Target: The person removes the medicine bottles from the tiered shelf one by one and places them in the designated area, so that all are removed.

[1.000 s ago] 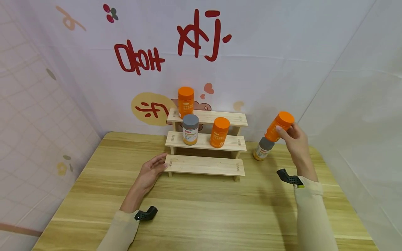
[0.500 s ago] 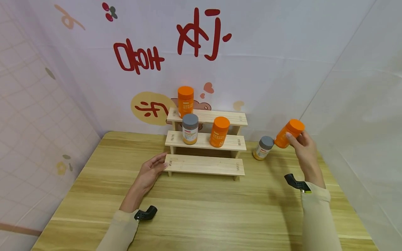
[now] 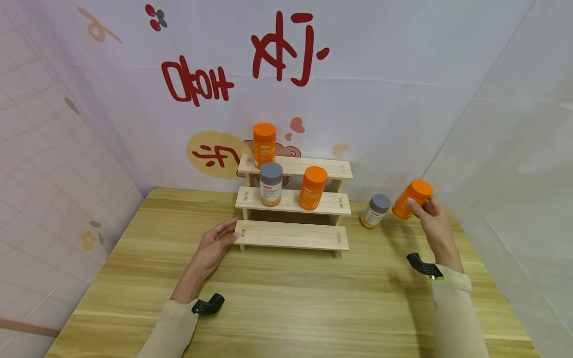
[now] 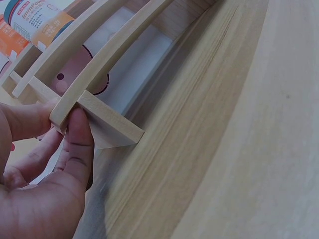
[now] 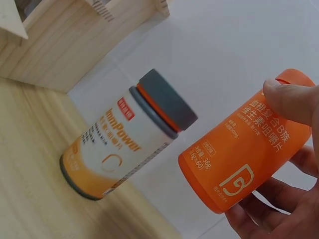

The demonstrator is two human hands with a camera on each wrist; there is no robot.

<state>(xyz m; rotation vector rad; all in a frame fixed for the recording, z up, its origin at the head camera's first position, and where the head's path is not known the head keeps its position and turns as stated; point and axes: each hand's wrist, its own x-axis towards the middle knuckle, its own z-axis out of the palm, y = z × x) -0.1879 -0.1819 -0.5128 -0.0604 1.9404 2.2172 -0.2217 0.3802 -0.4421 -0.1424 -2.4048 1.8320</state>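
Observation:
My right hand (image 3: 437, 229) grips an orange supplement bottle (image 3: 408, 203), thumb in front and fingers behind. The bottle leans, its lid toward the upper right. In the right wrist view its base (image 5: 204, 181) hangs beside a grey-lidded white-and-yellow bottle (image 5: 119, 139), which stands upright on the table. At the other side, my left hand (image 3: 216, 246) pinches the left end of the lowest board of a three-step wooden stand (image 3: 293, 235). The left wrist view has the thumb above that board end (image 4: 67, 112) and fingers below it.
An orange bottle (image 3: 265, 145) stands at the left of the top step. The middle step bears a grey-lidded bottle (image 3: 271, 185) and another orange bottle (image 3: 313, 189). A white printed wall sheet (image 3: 380, 74) rises behind the wooden table (image 3: 286, 308).
The right hand has carried the orange bottle rightward from above the grey-lidded one, then lowered it beside that bottle. The left hand has stayed on the stand.

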